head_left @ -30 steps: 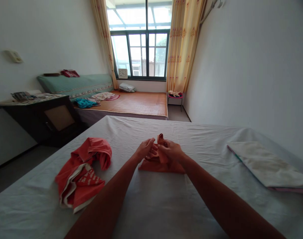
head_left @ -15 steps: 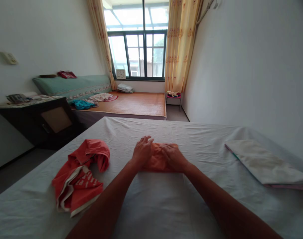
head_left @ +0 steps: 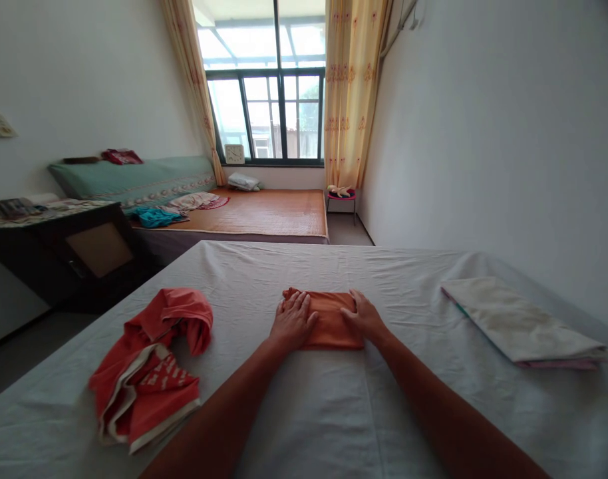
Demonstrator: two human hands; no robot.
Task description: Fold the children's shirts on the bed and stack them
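An orange folded cloth point(head_left: 330, 322) lies flat as a small rectangle on the white sheet point(head_left: 314, 412) in front of me. My left hand point(head_left: 295, 320) rests open across its left side, fingers stretched toward the far edge. At the right edge is my right hand point(head_left: 364, 317), also open, with the thumb on the fabric and the fingers along the side. To the left lies a crumpled red cloth point(head_left: 154, 366) with white edging and white lettering. A folded off-white cloth point(head_left: 523, 319) sits on the right side of the sheet.
Beyond the sheeted surface stands a bed with a brown mat point(head_left: 274, 207), bearing a blue cloth point(head_left: 157, 216). A dark cabinet point(head_left: 59, 243) is at the left. A small pink stool point(head_left: 342, 195) stands by the right wall near the curtain point(head_left: 351, 100).
My right hand has moved from the top of the orange cloth to its right edge. The left hand lies flatter, and the cloth looks smoother. The view has shifted slightly.
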